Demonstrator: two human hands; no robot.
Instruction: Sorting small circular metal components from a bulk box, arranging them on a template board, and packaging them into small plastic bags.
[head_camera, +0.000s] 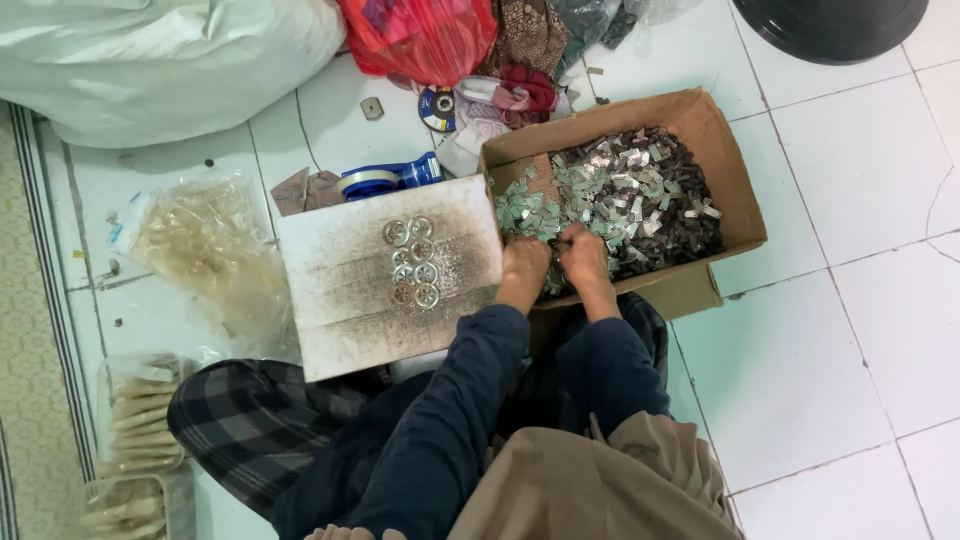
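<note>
Both your hands dig in the box (720, 150); left hand (524, 262) and right hand (583, 255) touch small metal pieces (620, 200), fingers buried, grip unclear.

Brown corrugated cardboard box (722, 160): matt, creased paperboard.
Small silvery clips (620, 195): shiny sheet metal.
White scuffed board (340, 270): matt, rough, dirt-speckled.
Round silver discs (412, 262): glossy metal.
White floor tiles (860, 170): smooth, glazed.
Dark blue sleeves (470, 390): soft matt cloth.

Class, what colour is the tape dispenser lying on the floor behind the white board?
Blue, seen in the head view: the tape dispenser lies beyond the white board.
</note>
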